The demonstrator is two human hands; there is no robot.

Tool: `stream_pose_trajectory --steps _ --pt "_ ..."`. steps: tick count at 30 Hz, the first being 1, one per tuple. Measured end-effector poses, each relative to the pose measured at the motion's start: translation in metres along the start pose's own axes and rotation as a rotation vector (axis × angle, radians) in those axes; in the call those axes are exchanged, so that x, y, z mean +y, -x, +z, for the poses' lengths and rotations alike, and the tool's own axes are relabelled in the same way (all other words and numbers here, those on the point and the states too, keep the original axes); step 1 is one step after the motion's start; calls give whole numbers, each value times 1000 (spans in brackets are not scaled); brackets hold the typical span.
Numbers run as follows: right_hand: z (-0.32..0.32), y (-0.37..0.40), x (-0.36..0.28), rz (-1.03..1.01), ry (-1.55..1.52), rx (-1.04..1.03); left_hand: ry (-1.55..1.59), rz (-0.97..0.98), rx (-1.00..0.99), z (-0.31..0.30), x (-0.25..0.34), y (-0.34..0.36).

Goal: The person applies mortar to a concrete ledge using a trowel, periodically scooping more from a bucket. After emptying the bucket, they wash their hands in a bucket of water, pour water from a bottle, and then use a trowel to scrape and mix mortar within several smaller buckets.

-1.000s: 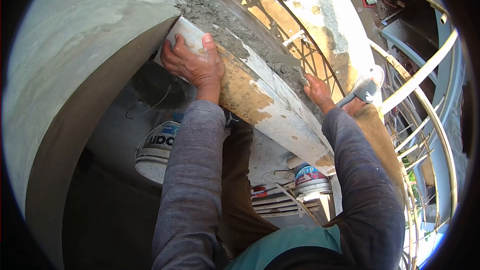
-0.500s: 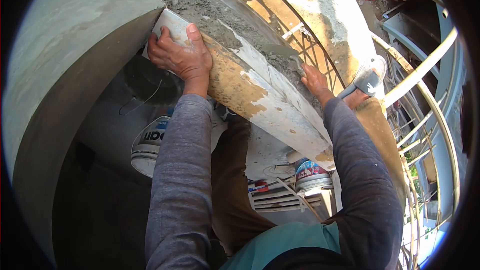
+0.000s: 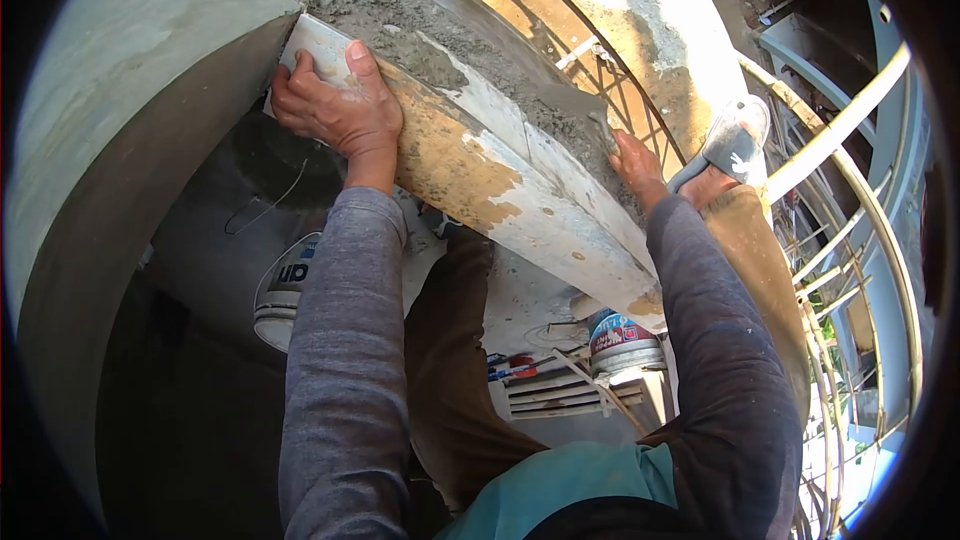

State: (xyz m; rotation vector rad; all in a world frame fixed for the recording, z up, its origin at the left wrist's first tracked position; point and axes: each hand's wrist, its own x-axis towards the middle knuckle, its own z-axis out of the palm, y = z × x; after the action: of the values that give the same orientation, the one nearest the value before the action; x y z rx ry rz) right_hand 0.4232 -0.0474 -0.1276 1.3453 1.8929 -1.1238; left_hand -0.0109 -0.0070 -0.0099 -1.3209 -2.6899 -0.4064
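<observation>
Curved grey wall [image 3: 160, 50] sweeps down the left side, meeting a ledge spread with rough wet mortar [image 3: 400, 10]. Along the ledge's near edge lies a long board [image 3: 520, 205], slanting from the wall towards the right forearm, its face part white, part bare brown. The left hand [image 3: 340, 110] grasps the board's upper end, thumb on top and fingers curled round the end. The right hand [image 3: 636, 160] is closed on a trowel [image 3: 570, 102], whose blade lies on the mortar; the handle is mostly hidden in the palm.

The board looks stiff and fairly heavy, awkward for its length and perhaps slippery where damp; the end and a spot near the middle seem the best holds. The trowel should be light and rigid, best held by its handle. The mortar looks soft and thick, easily pushed about.

Counted: one board, one trowel, two buckets below, one at left [image 3: 276, 315] and one at right [image 3: 622, 342], and one sandal [image 3: 738, 135] plainly seen; a dark shape under the board may be the other foot. Several bamboo poles [image 3: 845, 125] stand at right.
</observation>
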Motion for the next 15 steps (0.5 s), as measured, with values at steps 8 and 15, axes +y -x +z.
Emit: stream_pose_trajectory --steps 8,15 --pt "-27 -42 -87 -65 -302 305 -6 24 -3 -1 4 2" --pt "19 6 -21 52 -128 66 -21 13 4 0 0 7"
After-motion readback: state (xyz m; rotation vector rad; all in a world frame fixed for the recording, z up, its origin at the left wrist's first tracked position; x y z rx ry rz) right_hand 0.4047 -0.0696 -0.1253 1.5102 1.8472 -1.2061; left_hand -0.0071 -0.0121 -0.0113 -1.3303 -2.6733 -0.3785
